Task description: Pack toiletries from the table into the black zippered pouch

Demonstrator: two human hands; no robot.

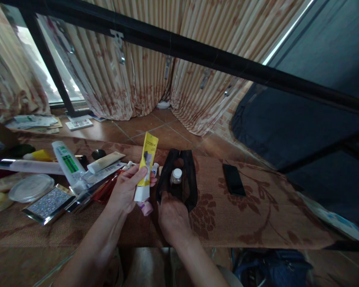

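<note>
My left hand (131, 184) is closed round a yellow squeeze tube (148, 155) with a white cap, its cap end pointing down. Just below it lies a small pink tube (145, 207). My right hand (175, 217) reaches into an open black mesh pouch (191, 179); its fingers are hidden inside or behind the near wall. Inside the pouch stands a small bottle with a white cap (176, 175). Left of my hands is a pile of cosmetics: a white and green tube (67, 161), a beige tube (106, 161) and a glittery compact (50, 203).
A black phone (233, 180) lies on the brown patterned cloth (266, 215) to the right. A round clear-lidded container (32, 187) is at the left. Behind are papers (79, 122), striped curtains (143, 79) and a dark rail (191, 50). A dark blue bag (275, 267) sits below the front edge.
</note>
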